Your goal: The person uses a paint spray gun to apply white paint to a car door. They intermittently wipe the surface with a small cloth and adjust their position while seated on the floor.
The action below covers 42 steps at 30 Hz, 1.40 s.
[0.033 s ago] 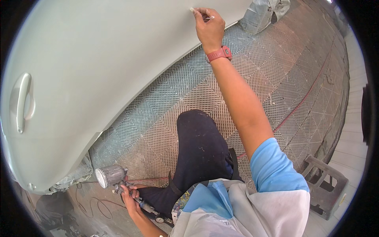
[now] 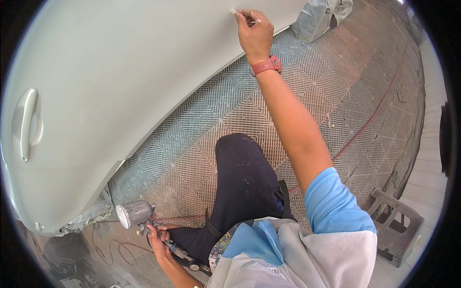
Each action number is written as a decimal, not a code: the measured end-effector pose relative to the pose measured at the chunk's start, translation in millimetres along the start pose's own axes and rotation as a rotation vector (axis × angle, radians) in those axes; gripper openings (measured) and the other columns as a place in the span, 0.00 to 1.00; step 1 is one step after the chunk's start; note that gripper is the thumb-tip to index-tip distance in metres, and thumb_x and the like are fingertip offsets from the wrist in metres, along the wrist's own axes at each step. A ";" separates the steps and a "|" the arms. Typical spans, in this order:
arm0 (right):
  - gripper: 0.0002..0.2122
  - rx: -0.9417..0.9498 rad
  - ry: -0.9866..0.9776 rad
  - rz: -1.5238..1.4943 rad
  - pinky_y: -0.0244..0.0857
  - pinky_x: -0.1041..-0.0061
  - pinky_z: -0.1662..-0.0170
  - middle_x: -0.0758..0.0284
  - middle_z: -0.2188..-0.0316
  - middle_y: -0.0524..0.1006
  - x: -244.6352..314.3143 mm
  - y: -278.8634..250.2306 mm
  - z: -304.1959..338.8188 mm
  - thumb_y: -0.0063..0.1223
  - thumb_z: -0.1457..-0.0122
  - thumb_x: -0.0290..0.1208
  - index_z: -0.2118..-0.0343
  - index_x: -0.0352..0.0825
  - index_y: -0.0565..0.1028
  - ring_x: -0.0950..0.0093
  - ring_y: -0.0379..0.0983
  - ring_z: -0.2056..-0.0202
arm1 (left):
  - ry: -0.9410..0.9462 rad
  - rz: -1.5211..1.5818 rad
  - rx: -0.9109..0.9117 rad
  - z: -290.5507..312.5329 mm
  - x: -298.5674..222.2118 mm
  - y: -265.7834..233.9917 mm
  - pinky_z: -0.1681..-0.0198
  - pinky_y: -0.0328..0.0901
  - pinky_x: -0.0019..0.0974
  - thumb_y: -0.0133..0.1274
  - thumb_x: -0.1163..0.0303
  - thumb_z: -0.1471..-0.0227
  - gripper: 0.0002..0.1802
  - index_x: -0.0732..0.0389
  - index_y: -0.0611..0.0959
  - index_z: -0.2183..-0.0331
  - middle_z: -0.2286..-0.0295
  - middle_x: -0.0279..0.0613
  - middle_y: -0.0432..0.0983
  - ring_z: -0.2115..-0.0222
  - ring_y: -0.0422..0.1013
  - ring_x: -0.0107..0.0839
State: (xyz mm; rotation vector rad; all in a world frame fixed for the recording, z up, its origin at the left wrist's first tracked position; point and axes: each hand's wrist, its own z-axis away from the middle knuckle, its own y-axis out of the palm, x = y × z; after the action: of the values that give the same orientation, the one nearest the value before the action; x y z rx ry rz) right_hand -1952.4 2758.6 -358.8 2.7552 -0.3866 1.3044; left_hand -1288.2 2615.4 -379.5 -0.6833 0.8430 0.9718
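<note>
My right hand (image 2: pixel 256 31), with a red watch (image 2: pixel 266 66) at the wrist, is raised to the pale car door panel (image 2: pixel 144 62). Its fingers are closed in a pinch on a small whitish piece (image 2: pixel 234 11), too small to name, held at or close to the panel's surface. White also shows between the curled fingers. Low on the left, my left hand (image 2: pixel 157 238) is wrapped round a spray gun (image 2: pixel 145 223) with a metal cup (image 2: pixel 134 213) on its side. A small round gauge (image 2: pixel 194 267) sits by the gun's lower end.
Pale door handle (image 2: pixel 29 125) at far left. Plastic-wrapped shapes (image 2: pixel 314 21) stand by the panel's lower edge. A red hose (image 2: pixel 370 120) crosses the grid floor (image 2: pixel 192 163); a thin hose (image 2: pixel 120 249) coils at lower left. A grey plastic crate (image 2: pixel 396 225) sits at right.
</note>
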 end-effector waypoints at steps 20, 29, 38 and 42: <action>0.07 -0.010 -0.040 0.051 0.73 0.73 0.66 0.64 0.71 0.84 -5.0 0.1 -3.7 0.66 0.40 0.31 0.65 0.33 0.87 0.74 0.79 0.73 | 0.004 0.016 0.006 0.4 -1.2 2.3 0.78 0.55 0.25 0.51 0.42 0.31 0.42 0.67 0.69 0.33 0.75 0.33 0.76 0.82 0.55 0.15; 0.06 0.002 0.036 -0.003 0.73 0.67 0.63 0.62 0.69 0.84 0.0 -1.3 -1.4 0.66 0.41 0.31 0.66 0.33 0.86 0.67 0.79 0.71 | 0.001 0.061 0.019 -0.4 0.5 0.6 0.78 0.55 0.25 0.51 0.42 0.31 0.41 0.66 0.69 0.33 0.74 0.34 0.77 0.82 0.55 0.15; 0.08 -0.032 -0.019 0.051 0.73 0.74 0.66 0.64 0.72 0.85 -3.3 1.2 -1.7 0.67 0.39 0.33 0.65 0.32 0.87 0.74 0.79 0.74 | -0.007 0.052 0.004 -2.1 2.4 -1.3 0.78 0.55 0.24 0.52 0.43 0.31 0.40 0.66 0.69 0.34 0.74 0.35 0.76 0.82 0.55 0.15; 0.07 0.004 0.031 0.023 0.72 0.66 0.61 0.61 0.69 0.84 -0.7 -0.6 -2.2 0.65 0.41 0.31 0.66 0.33 0.87 0.66 0.79 0.70 | -0.003 0.049 0.024 -2.6 3.3 -2.6 0.78 0.55 0.24 0.51 0.42 0.30 0.42 0.67 0.68 0.32 0.75 0.34 0.76 0.82 0.55 0.15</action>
State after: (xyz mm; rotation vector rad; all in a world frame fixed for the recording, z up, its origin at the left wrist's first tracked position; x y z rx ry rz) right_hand -1954.3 2759.7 -358.0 2.7385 -0.4155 1.3527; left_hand -1285.6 2613.6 -383.3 -0.6427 0.8707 1.0051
